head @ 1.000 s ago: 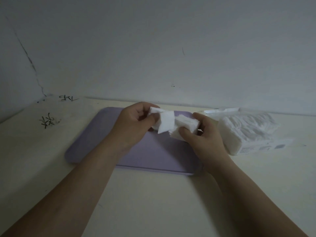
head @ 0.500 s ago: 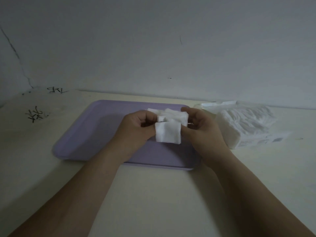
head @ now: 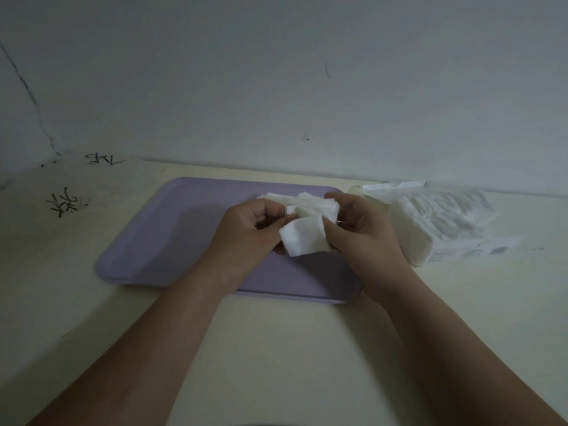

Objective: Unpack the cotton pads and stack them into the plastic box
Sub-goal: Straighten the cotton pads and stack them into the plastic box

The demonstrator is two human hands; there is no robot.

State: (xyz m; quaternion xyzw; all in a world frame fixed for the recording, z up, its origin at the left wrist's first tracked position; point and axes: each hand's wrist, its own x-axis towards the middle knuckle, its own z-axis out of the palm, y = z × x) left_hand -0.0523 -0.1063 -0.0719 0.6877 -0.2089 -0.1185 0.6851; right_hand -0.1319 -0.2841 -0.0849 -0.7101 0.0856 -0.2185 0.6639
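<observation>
Both hands hold a bunch of white cotton pads (head: 304, 235) above the right part of a lilac tray (head: 172, 238). My left hand (head: 249, 232) pinches the pads from the left, and one square pad hangs toward me from its fingers. My right hand (head: 359, 229) grips the same bunch from the right with curled fingers. An opened clear pack of cotton pads (head: 436, 222) lies on the table just right of the tray. A small clear plastic piece (head: 356, 189) shows behind my right hand; I cannot tell whether it is the box.
The pale table (head: 276, 348) meets a grey wall close behind the tray. Black scribbles (head: 66, 201) mark the table at the far left. The pack's printed flap (head: 479, 250) sticks out to the right.
My hands came together over the tray's right part, and the front pad now hangs down facing me. The view has shifted a little left.
</observation>
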